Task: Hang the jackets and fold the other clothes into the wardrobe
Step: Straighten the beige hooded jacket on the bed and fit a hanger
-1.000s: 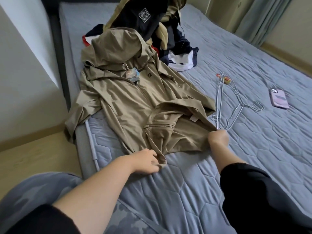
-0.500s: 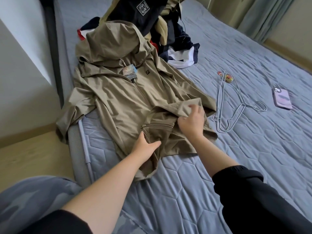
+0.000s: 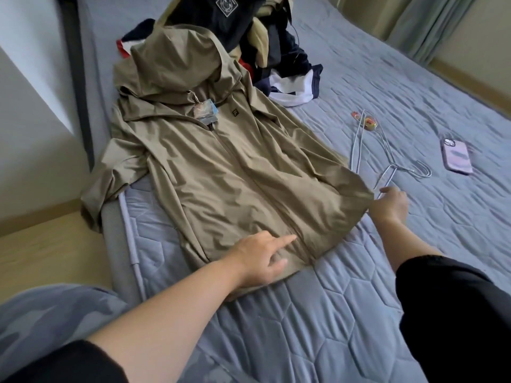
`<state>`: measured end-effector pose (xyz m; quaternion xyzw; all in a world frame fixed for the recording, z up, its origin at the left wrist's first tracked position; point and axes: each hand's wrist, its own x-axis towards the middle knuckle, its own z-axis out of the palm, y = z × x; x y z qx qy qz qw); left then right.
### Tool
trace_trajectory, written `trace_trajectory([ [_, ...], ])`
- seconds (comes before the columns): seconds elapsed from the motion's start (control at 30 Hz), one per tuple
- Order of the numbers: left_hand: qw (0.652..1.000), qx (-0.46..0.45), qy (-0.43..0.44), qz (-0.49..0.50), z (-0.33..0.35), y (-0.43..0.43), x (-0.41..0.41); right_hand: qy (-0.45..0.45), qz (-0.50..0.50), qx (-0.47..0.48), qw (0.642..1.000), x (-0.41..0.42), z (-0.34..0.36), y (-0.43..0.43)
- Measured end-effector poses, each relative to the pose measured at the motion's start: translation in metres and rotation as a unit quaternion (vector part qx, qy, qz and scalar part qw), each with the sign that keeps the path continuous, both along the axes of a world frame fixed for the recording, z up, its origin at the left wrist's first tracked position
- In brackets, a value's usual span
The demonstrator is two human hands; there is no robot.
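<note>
We pin khaki hooded jacket [image 3: 221,175] hem under flat left hand [image 3: 260,258], should smooth outward; right hand [image 3: 390,204] at its corner, grip unclear.

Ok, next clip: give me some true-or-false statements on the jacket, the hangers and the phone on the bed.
1. The khaki hooded jacket lies spread out, front up, on the bed. True.
2. The jacket is already on a hanger. False: the wire hangers lie bare on the bed beside it.
3. The left hand rests on the jacket's lower hem. True.
4. The phone in a pink case lies on top of the jacket. False: it lies on the bed beyond the hangers, apart from the jacket.
</note>
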<state>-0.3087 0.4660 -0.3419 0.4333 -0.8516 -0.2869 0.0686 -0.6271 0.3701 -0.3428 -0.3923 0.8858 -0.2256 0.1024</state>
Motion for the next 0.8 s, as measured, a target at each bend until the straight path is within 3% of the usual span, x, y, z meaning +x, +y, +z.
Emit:
trace_trajectory([
  [0.1,0.997,-0.002,0.033,0.076,-0.009,-0.007,0.011,0.031,0.052,-0.069,0.996,0.014,-0.001,0.007],
  [0.23,0.975,-0.017,-0.024,0.222,-0.022,-0.018,0.043,0.059,0.176,-0.08,0.979,0.072,-0.001,0.003],
  [0.33,0.918,-0.011,-0.077,0.389,-0.022,-0.021,0.068,0.067,0.303,-0.066,0.948,0.132,-0.005,0.001],
  [0.43,0.833,0.095,-0.088,0.538,-0.014,-0.02,0.088,0.052,0.425,-0.037,0.903,0.192,-0.012,0.004],
  [0.57,0.779,0.165,0.032,0.605,-0.016,-0.016,0.108,-0.003,0.531,0.02,0.847,0.254,-0.02,0.012],
  [0.67,0.7,0.256,0.235,0.624,-0.02,-0.005,0.115,-0.051,0.549,0.075,0.831,0.279,-0.025,0.011],
  [0.73,0.653,0.366,0.345,0.566,-0.021,0.008,0.115,-0.064,0.55,0.115,0.825,0.286,-0.029,0.007],
  [0.8,0.661,0.427,0.367,0.497,-0.023,0.02,0.115,-0.088,0.544,0.149,0.821,0.288,-0.033,0.005],
])
